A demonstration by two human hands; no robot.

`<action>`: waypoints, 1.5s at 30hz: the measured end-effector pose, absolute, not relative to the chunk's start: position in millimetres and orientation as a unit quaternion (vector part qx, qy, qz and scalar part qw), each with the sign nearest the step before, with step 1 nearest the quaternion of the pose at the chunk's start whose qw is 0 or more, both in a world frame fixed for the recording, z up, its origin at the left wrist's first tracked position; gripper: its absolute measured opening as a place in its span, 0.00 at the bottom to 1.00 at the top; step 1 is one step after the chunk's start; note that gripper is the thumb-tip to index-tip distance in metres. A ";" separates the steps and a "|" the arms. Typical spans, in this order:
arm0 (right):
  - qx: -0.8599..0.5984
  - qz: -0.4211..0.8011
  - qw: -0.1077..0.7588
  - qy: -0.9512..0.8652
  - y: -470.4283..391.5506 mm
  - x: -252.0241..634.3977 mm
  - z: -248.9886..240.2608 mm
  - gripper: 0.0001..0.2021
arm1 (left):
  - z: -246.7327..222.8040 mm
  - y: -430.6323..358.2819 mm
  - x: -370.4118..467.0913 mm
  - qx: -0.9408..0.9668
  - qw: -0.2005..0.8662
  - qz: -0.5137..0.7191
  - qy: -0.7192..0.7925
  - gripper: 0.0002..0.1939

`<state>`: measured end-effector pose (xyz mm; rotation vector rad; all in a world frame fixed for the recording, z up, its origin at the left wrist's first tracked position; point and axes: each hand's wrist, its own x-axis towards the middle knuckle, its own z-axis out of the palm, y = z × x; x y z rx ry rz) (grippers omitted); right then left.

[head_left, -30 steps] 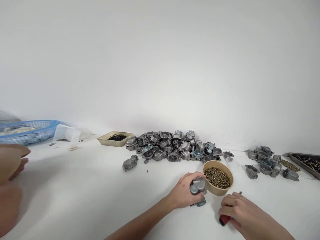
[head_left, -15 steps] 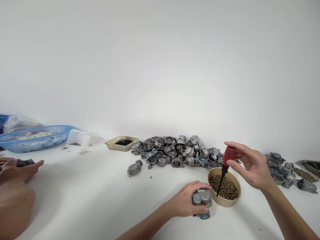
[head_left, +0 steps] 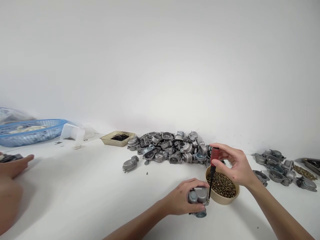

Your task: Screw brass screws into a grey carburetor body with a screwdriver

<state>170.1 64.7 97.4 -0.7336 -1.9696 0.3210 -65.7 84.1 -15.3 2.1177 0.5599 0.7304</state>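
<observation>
Head view: our left hand (head_left: 181, 200) clamps the cast metal housing (head_left: 198, 196) on the white surface (head_left: 87, 193), beside the bowl of screws (head_left: 222, 190). Our right hand (head_left: 237, 165) pinches the red-handled screwdriver (head_left: 213, 166). We judge the housing heavy, rigid and smooth; grip its sides.

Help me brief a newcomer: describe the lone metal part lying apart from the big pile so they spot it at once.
Start at the big pile of grey metal castings against the wall. Just in front of its left end, a single casting lies alone on the white table. Unlike its neighbours, it touches no other part.
</observation>
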 end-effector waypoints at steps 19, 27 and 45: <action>-0.299 0.143 0.465 -0.820 65.9 165.5 95.9 0.19 | -13.2 83.8 -65.0 0.836 0.411 0.291 0.221 0.28; -0.266 0.159 0.457 -0.833 64.7 165.6 98.1 0.18 | -13.4 83.7 -64.9 0.837 0.407 0.288 0.224 0.28; -0.193 0.258 0.374 -0.870 51.0 174.4 115.6 0.20 | -13.6 82.5 -64.7 0.864 0.344 0.291 0.223 0.25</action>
